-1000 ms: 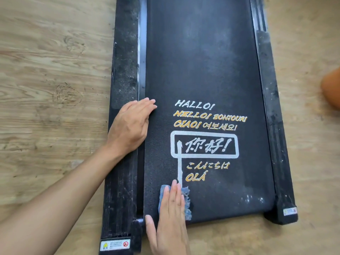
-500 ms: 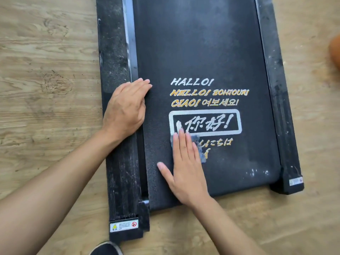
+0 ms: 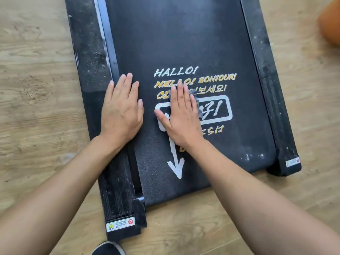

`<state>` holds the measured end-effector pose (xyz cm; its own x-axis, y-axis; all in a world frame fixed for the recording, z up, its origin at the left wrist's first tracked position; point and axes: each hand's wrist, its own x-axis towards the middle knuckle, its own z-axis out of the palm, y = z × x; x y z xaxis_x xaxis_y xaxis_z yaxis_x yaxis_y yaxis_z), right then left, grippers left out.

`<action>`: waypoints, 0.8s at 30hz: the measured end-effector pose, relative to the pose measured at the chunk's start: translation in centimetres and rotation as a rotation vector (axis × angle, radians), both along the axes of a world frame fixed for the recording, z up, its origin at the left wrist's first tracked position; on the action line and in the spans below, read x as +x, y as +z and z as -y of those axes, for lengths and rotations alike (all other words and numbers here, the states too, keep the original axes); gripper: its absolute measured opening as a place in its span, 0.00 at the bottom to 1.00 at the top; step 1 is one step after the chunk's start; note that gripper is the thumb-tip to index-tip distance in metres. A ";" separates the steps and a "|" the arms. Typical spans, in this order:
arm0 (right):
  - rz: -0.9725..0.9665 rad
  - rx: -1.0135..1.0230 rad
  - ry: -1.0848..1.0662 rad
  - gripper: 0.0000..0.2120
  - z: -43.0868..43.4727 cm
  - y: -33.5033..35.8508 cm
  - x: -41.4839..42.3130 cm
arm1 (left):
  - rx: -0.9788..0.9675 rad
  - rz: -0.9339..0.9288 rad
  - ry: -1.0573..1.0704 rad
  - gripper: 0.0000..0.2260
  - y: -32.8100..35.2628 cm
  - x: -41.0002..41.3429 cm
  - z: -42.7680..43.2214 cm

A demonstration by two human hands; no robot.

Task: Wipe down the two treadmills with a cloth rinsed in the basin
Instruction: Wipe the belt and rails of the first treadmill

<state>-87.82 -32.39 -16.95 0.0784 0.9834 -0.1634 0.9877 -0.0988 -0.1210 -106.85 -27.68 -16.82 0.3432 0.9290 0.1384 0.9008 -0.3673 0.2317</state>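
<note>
Cloth (image 3: 200, 111) pushed farther up the treadmill belt (image 3: 184, 43) under flat right hand (image 3: 181, 116), left hand (image 3: 121, 109) flat just beside

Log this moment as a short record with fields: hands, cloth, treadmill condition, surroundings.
left hand: flat, palm down, resting across the inner edge of the left side rail and the belt
right hand: flat, fingers straight, pressing the cloth onto the printed greetings
cloth: small, grey-blue, mostly hidden under the right hand
treadmill: black; left side rail and right side rail dusty; white specks near the belt's near right corner
surroundings: wooden floor; dark shoe at the bottom edge; orange object at the right edge, unidentifiable
</note>
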 end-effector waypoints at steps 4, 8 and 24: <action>-0.058 -0.073 0.058 0.42 10.1 0.7 1.1 | -0.094 -0.204 -0.017 0.37 -0.3 1.7 1.1; 0.001 -0.133 0.093 0.41 22.3 1.9 1.6 | -0.075 -0.257 -0.002 0.38 -1.1 1.6 1.4; 0.062 -0.114 0.144 0.43 19.7 1.4 7.9 | -0.044 -0.199 -0.015 0.37 -1.5 1.8 1.2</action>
<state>-79.95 -52.12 -15.55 -0.0487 0.9607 -0.2735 0.9978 0.0347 -0.0556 -105.08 -28.86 -18.36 0.3737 0.9272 0.0262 0.9249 -0.3746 0.0656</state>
